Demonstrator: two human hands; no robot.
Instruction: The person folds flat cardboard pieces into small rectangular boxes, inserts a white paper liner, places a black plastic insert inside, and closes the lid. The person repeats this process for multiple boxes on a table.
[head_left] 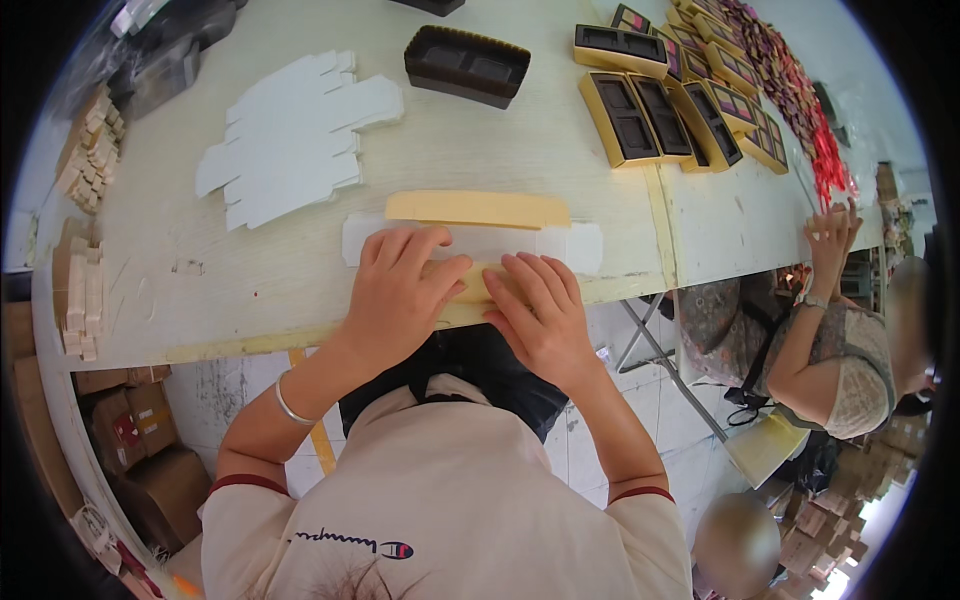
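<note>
A part-folded cardboard box blank (487, 241) lies on the table in front of me, white inside and golden yellow outside. Its far side flap (478, 208) stands up showing gold, while white end flaps stretch out to left and right. My left hand (398, 285) is closed at the blank's near side, fingers curled over the fold. Beside it, my right hand (540, 310) grips the same near edge, its thumb close to the left thumb. A strip of the gold near flap (470, 283) shows between the hands; the fingertips partly hide it.
A stack of flat white blanks (290, 140) lies at the far left. Dark plastic trays (467, 66) sit at the back. Gold boxes with dark inserts (640, 120) crowd the far right. Another person's hands (833, 232) work at the table's right side. Folded card pieces (84, 300) line the left edge.
</note>
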